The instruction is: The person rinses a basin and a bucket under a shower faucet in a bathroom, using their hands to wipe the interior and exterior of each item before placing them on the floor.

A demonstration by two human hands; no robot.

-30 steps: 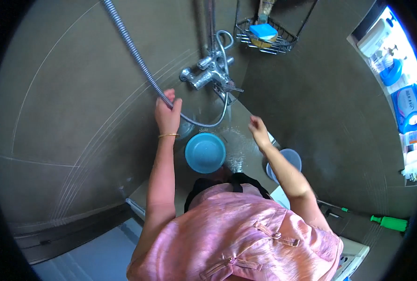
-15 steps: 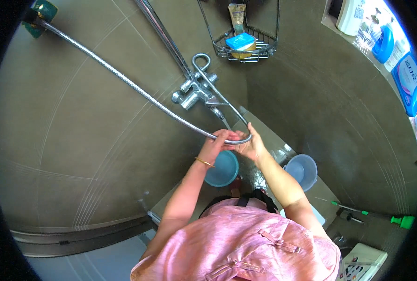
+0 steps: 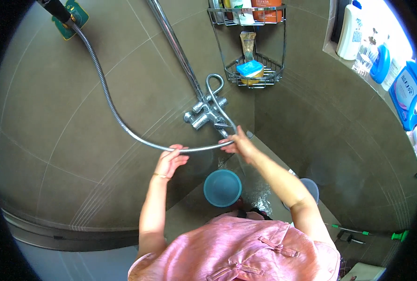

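Observation:
A ribbed metal shower hose [image 3: 106, 91] hangs in a long curve from the black-handled shower head [image 3: 54, 10] at the upper left to the chrome mixer tap [image 3: 206, 112]. At the bottom of that curve my left hand [image 3: 168, 165] holds the hose between thumb and fingers, its other fingers loosely bent. Farther right, just below the tap, my right hand [image 3: 242, 146] is closed loosely around the hose where it bends up. Beyond this hand the hose loops over beside the tap. A blue basin [image 3: 222, 188] sits on the wet floor below my hands.
A wire corner rack [image 3: 254, 83] holds a soap box and a tube, with bottles on its upper tier. Several bottles [image 3: 350, 33] line the ledge at the upper right. A pale bucket [image 3: 309, 188] stands behind my right forearm. Green-tipped rods [image 3: 351, 229] lie at the lower right.
My hands have moved apart along the hose, the left one going left and the right one staying near the tap. The hose now sags in a wider curve. The view has tilted up slightly.

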